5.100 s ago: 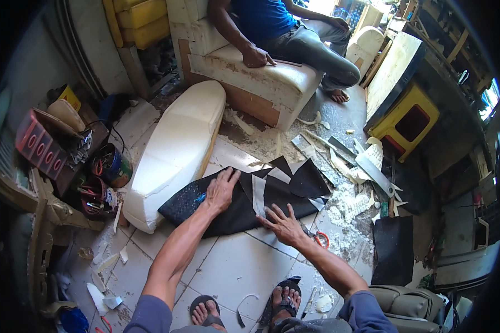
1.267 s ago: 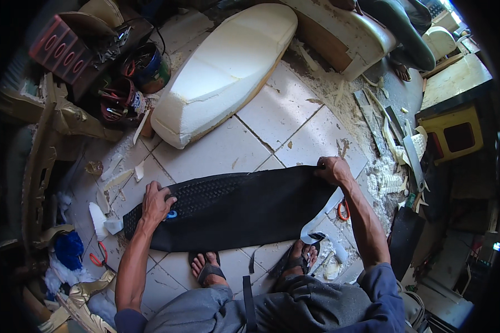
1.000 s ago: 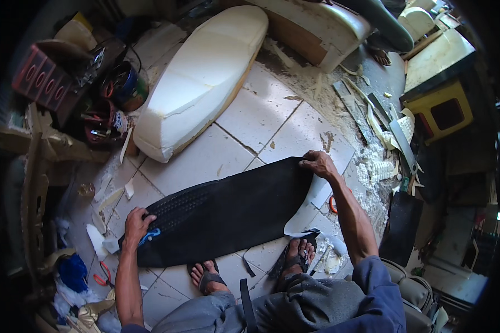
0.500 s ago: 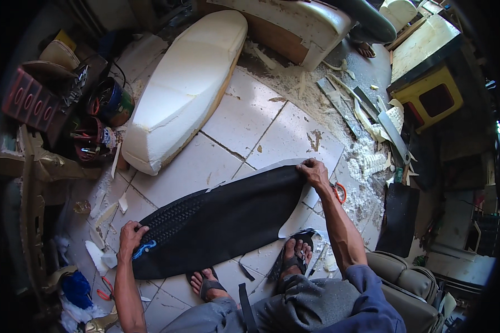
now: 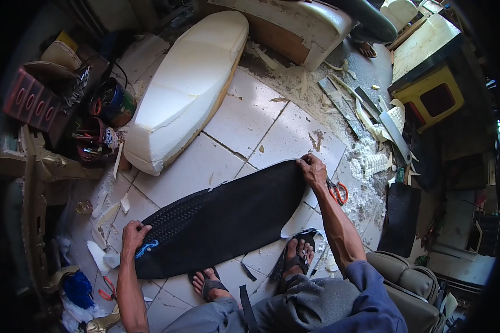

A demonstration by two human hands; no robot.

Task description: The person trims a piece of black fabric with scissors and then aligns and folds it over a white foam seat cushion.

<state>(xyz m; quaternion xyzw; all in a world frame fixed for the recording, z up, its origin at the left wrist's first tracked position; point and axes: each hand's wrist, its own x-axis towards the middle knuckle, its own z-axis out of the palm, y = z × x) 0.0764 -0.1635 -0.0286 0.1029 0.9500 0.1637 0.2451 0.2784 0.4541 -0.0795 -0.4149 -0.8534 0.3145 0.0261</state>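
A long black seat cover (image 5: 228,222) is stretched between my hands, low over the tiled floor and just beyond my sandalled feet. Its left part has a raised dimpled pattern and a small blue emblem. My left hand (image 5: 133,237) pinches its left end. At the far right corner, my right hand (image 5: 313,170) is closed on the edge, thumb and fingers together. A pale sheet (image 5: 295,225) peeks out along the cover's right side. Scissors with orange handles (image 5: 339,192) lie beside my right wrist. Beyond the cover rests a long white foam seat (image 5: 189,91).
Foam scraps and dust surround metal strips (image 5: 395,137) on the right. A padded grey seat (image 5: 408,280) is by my right side. Tubs of tools (image 5: 91,139) stand at left, near an orange-handled tool (image 5: 108,288). Another person's foot (image 5: 366,50) shows far right.
The cover's far edge has come down over the pale strip that showed behind it. More of the scissors by my right wrist shows. Both hands keep their hold.
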